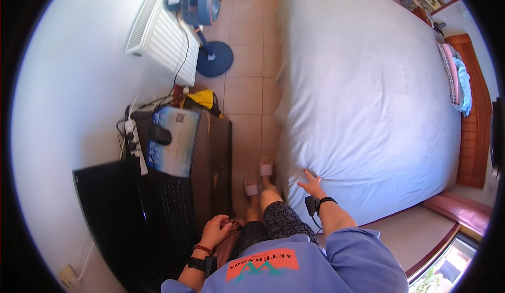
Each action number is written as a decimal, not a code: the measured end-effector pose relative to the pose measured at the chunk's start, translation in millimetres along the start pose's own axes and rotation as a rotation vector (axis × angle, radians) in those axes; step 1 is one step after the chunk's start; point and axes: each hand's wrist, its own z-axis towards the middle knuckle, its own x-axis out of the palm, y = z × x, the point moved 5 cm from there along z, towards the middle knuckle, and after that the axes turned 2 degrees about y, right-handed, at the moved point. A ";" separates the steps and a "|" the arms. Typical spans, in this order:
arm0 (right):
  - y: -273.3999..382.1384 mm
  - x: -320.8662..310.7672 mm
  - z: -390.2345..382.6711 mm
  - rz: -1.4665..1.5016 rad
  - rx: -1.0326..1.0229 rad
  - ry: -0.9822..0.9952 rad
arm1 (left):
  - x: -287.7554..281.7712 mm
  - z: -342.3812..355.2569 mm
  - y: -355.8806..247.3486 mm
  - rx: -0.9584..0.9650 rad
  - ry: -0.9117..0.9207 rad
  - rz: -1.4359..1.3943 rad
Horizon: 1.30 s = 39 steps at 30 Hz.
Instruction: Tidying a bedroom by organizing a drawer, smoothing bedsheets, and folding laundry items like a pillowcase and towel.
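As one spread right hand (pixel 314 185) touches one bedsheet (pixel 363 103), one left hand (pixel 214 232), grip unclear

To your left you see 1 black monitor (pixel 108 209), 1 dark keyboard (pixel 176 203) and 1 black mouse (pixel 160 134) on a blue mat (pixel 181 151). Farther ahead, 1 blue fan (pixel 199 3) stands beside a white radiator (pixel 160 43). Right of you, folded fabrics (pixel 456 80) lie near a wooden headboard (pixel 472 151).

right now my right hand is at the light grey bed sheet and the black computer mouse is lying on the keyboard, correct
Not quite: the head view shows the black computer mouse lying on the blue-and-white mouse pad, not on the keyboard. Your right hand is indeed at the light grey bed sheet.
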 end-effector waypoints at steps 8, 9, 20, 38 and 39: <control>-16.8 20.5 2.7 0.011 0.042 0.080 | -54.6 61.5 -82.5 0.050 0.003 0.163; -12.0 21.9 1.3 -0.015 0.070 0.117 | -62.6 73.2 -96.4 0.054 0.036 0.151; -65.2 -242.5 111.2 0.025 -0.002 -0.618 | -142.7 258.1 -273.7 0.332 0.152 0.526; 221.2 -266.4 121.3 0.741 0.129 -0.619 | -193.8 555.1 -559.2 0.669 0.504 0.729; 218.3 -281.0 112.9 0.731 0.158 -0.713 | -192.5 562.5 -577.3 0.687 0.517 0.735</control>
